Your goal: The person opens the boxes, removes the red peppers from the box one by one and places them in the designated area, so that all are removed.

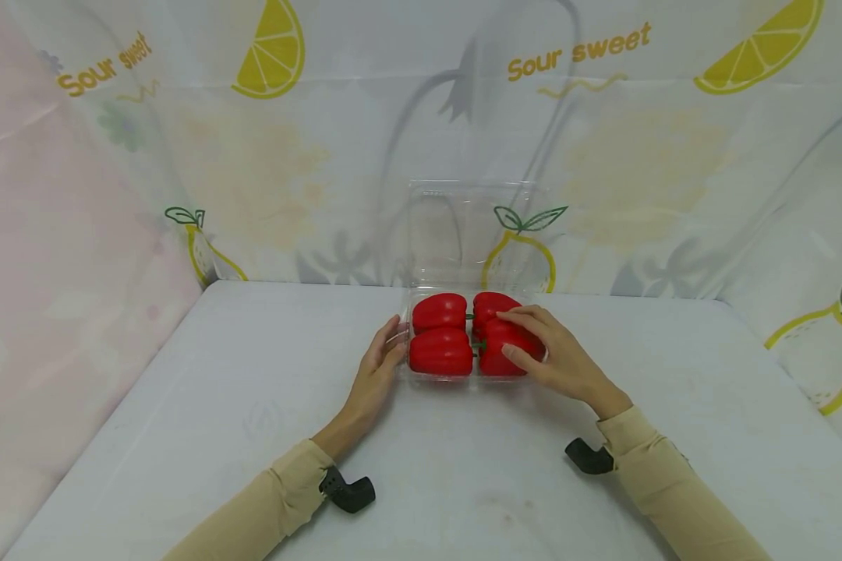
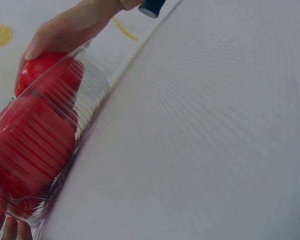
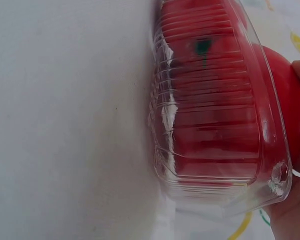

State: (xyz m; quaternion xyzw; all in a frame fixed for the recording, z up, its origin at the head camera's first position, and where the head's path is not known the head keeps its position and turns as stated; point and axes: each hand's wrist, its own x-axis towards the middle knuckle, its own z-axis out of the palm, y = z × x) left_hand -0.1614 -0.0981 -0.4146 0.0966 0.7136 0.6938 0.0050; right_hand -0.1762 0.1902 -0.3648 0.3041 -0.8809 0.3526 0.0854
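Note:
Several red bell peppers with green stems lie in a clear plastic box (image 1: 440,379) on the white table. Two peppers (image 1: 440,352) fill its left side. My right hand (image 1: 561,358) grips the near right pepper (image 1: 494,354), thumb in front and fingers over its far side. Behind that one, another pepper (image 1: 489,304) is partly hidden. At the box's left wall, my left hand (image 1: 375,370) touches the side with its fingers fairly straight. In the right wrist view, the held pepper (image 3: 285,100) bulges above the box rim (image 3: 272,80).
The box's hinged clear lid (image 1: 438,234) stands raised at the back, near a hanging cloth (image 1: 365,156) printed with lemons. White table surface (image 1: 288,351) extends on both sides of the box and in front of it. Black wrist devices (image 1: 351,495) sit by both sleeves.

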